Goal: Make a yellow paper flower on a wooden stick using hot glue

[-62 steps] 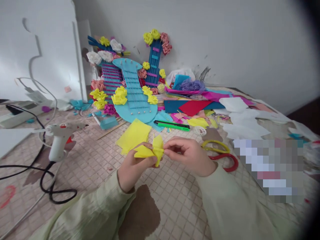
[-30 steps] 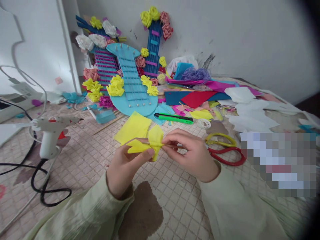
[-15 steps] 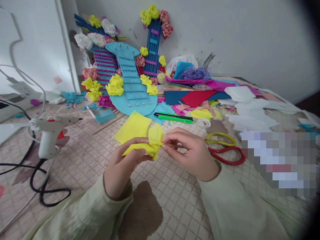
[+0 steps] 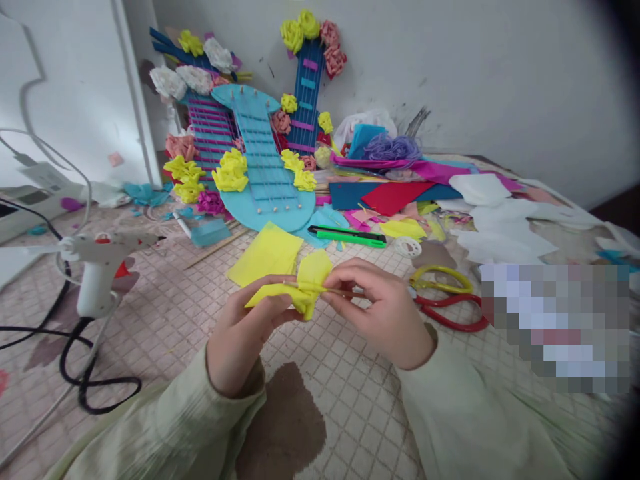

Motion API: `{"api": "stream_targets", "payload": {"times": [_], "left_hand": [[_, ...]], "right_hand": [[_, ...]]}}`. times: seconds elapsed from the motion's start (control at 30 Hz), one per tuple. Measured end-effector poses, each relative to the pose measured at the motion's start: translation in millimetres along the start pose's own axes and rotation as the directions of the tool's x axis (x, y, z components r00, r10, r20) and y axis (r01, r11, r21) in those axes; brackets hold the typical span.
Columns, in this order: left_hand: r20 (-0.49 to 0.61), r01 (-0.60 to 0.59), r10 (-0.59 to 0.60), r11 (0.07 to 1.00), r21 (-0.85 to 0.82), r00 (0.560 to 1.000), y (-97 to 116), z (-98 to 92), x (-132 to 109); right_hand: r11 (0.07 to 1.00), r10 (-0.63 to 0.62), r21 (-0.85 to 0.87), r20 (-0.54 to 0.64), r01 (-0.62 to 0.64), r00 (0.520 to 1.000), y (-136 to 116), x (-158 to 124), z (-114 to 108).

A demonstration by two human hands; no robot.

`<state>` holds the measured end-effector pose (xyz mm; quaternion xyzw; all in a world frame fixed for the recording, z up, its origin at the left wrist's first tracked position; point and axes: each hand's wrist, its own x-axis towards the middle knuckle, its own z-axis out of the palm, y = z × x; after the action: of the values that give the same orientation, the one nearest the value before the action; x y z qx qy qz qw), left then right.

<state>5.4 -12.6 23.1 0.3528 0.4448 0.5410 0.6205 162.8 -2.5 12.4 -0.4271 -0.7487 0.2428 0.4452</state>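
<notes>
Folded yellow paper [image 4: 314, 270] is gathered between my two hands above the table. My left hand [image 4: 250, 327] pinches its left part between thumb and fingers. With fingers closed, my right hand [image 4: 377, 307] grips a thin wooden stick [image 4: 350, 292], which runs through the fold of the paper and points left. Behind my left hand, a flat yellow sheet [image 4: 267, 253] lies on the table.
A white glue gun [image 4: 97, 267] with a black cord stands at the left. Scissors [image 4: 445, 293] lie to the right, and a green cutter [image 4: 347, 235] farther back. Flower-decorated cardboard instruments [image 4: 267, 160] lean at the wall. Coloured paper [image 4: 400, 193] is piled behind.
The stick's tip now shows more clearly at the left of the fold. The upper flap of yellow paper has tilted slightly right, and my right hand has shifted slightly.
</notes>
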Motion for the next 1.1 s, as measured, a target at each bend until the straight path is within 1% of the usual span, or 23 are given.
{"api": "stream_targets", "payload": {"times": [0.2, 0.37, 0.47, 0.63, 0.77, 0.83, 1.1], "left_hand": [[0.011, -0.008, 0.008, 1.0, -0.031, 1.0, -1.2, -1.4, 0.4], [0.033, -0.013, 0.015, 0.998, -0.054, 0.999, -3.3, -2.6, 0.4], [0.04, -0.009, 0.012, 0.998, -0.057, 0.999, -3.7, -2.9, 1.0], [0.016, 0.001, 0.0, 0.998, -0.062, 1.0, -4.4, -2.0, 1.4], [0.014, -0.005, 0.006, 0.998, -0.057, 1.0, -5.6, -1.1, 0.8], [0.004, -0.004, 0.004, 0.999, -0.054, 1.0, -6.3, -1.1, 0.9], [0.004, 0.008, -0.008, 0.997, -0.071, 1.0, -9.5, -1.6, 3.4]], "right_hand": [[1.0, 0.009, -0.014, -0.029, -0.009, 1.0, -1.1, -1.0, 0.9], [0.999, 0.049, -0.007, -0.061, -0.049, 0.997, -2.1, -1.3, 2.0], [0.995, 0.097, 0.021, -0.071, -0.096, 0.993, -1.9, -1.9, 3.1], [0.982, 0.179, 0.068, -0.064, -0.174, 0.982, -1.1, -3.3, 5.1], [0.951, 0.278, 0.161, -0.062, -0.265, 0.959, 0.3, -3.1, 6.6], [0.939, 0.306, 0.185, -0.065, -0.29, 0.95, 0.8, -2.8, 7.0], [0.945, 0.315, 0.122, -0.076, -0.304, 0.946, -0.5, -4.4, 8.1]]}}
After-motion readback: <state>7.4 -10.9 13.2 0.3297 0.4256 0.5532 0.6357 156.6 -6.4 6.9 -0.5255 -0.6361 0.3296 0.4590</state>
